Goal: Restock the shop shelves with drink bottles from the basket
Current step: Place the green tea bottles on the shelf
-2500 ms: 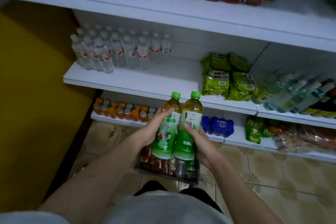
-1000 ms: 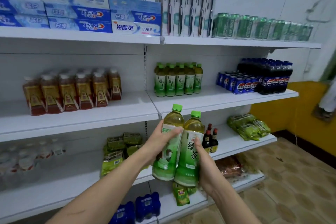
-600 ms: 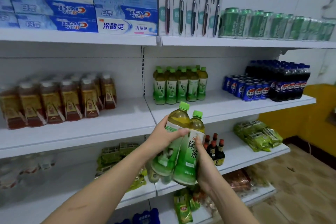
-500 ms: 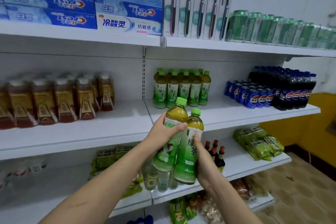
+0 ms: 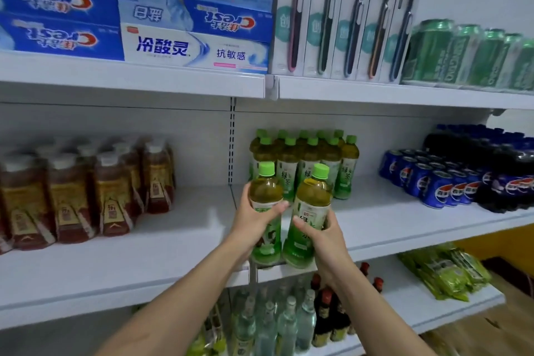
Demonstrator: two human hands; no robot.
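A: So, which step is it now?

B: The placing, I think. The left hand [image 5: 254, 221] grasps one green tea bottle [image 5: 265, 211], the right hand [image 5: 323, 235] grasps the second green tea bottle [image 5: 310, 211]. Both stand upright, side by side, just over the front edge of the middle shelf [image 5: 404, 228].

A: And next?

B: Push them forward, toward 12 o'clock, to the row of green tea bottles [image 5: 306, 159] behind, and set them down without knocking it.

A: How do they look?

B: Full of yellow-green tea, green caps, green and white labels. Pepsi cans [image 5: 427, 179] stand at 3 o'clock, brown tea bottles [image 5: 86, 191] at 9 o'clock.
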